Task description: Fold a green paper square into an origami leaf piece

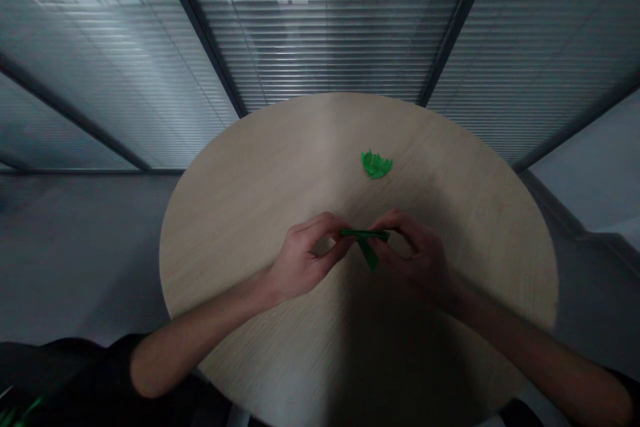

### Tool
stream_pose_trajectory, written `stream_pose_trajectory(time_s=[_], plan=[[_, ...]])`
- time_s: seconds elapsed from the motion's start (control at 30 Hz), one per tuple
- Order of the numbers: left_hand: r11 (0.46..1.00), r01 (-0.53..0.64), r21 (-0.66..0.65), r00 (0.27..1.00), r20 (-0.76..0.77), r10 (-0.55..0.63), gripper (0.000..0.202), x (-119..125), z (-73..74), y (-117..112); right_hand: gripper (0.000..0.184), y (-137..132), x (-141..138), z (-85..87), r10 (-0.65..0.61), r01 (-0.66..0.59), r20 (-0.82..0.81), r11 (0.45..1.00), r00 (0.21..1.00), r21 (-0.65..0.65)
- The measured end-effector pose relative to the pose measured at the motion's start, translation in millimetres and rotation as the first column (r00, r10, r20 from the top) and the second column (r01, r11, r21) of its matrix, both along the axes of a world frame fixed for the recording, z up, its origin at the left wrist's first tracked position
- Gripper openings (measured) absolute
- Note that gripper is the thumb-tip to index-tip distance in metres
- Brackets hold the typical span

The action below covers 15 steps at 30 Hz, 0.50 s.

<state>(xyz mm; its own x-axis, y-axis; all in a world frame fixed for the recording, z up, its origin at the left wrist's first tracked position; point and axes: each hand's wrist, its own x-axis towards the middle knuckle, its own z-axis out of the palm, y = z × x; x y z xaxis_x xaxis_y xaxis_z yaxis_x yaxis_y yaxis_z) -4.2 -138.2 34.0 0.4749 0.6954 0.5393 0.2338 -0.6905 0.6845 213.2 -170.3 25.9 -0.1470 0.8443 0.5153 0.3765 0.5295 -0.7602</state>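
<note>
Between my two hands is a small piece of folded green paper [369, 253], with a narrow flat upper edge and a pointed flap hanging down from it. My left hand [313, 253] pinches its left end between thumb and fingers. On the other end, the thumb and fingers of my right hand [417, 253] are closed in the same way. Farther back on the table lies a small cluster of green folded paper pieces [377, 165], apart from both hands. The fingertips partly cover the ends of the held piece.
A round wooden table [240, 213] stands under my hands, its far edge close to a glass partition with blinds [325, 53]. Dark frame posts [205, 33] divide the glass. Grey floor [90, 240] shows at both sides.
</note>
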Motion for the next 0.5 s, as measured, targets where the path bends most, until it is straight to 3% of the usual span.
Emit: stream_pose_trajectory(time_s=[0.5], plan=[[1.0,-0.011,-0.005,1.0,0.027,0.011,0.009,1.2,0.6,-1.0,0.012,-0.9,-0.5,1.4,-0.033,0.029,0.032,0.994,0.999,0.101]])
